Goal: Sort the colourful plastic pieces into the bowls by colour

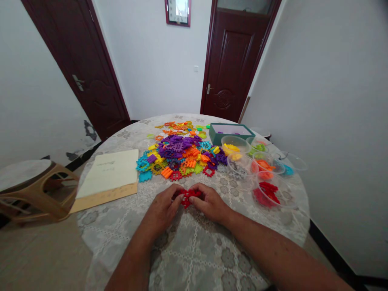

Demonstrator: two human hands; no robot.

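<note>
Both my hands meet at the middle of a round table (194, 250) covered in a lace-patterned cloth. My left hand (165, 206) and my right hand (210, 202) are closed from either side on a red plastic interlocking piece (188, 197), fingers curled round its edges. Just beyond them lies a heap of colourful interlocking pieces (182, 155) in purple, orange, yellow, blue and red. Part of the red piece is hidden under my fingers.
Several clear plastic bowls stand at the right, one with red pieces (268, 194), others with orange (264, 165), yellow (233, 147) and green ones. A green box (232, 131) sits behind them. A flat cardboard box (106, 178) lies at left, a stool (33, 190) beside the table.
</note>
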